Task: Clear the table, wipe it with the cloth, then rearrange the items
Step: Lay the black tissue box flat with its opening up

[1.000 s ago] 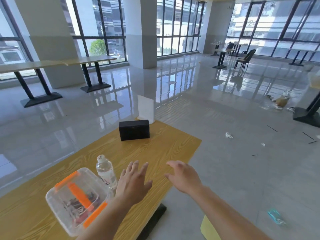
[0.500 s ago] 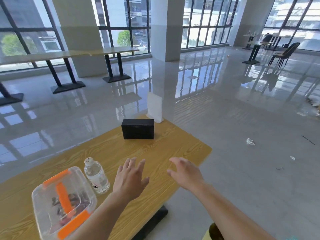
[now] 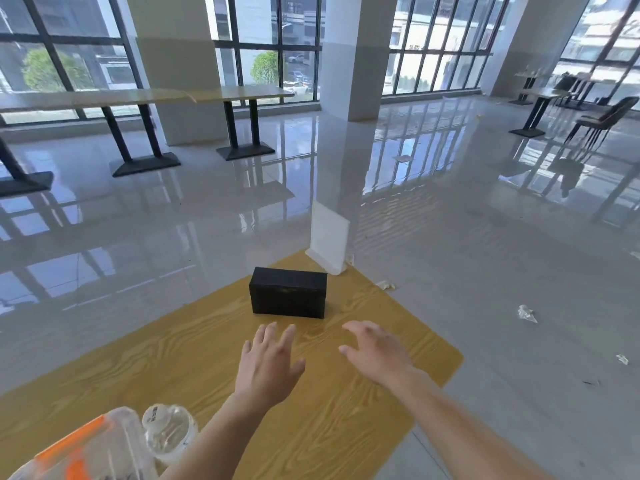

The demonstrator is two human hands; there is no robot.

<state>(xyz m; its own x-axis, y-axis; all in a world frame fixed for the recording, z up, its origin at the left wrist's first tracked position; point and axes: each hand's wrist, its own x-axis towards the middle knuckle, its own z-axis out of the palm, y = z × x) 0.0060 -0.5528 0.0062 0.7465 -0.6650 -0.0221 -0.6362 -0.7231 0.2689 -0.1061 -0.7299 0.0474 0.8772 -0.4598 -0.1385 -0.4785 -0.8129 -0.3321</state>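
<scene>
Two hands empty: left hand point(image 3: 266, 362) and right hand point(image 3: 377, 351), fingers point(image 3: 266, 336) spread loose. I place the black box point(image 3: 288, 292) on the table point(image 3: 194, 341) just beyond them, long axis crosswise; left hand looks nearer.

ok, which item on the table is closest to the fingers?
The black box, just ahead of the left hand and right hand, untouched. The bottle and clear container sit by the left forearm; the white stand beyond the box.
</scene>
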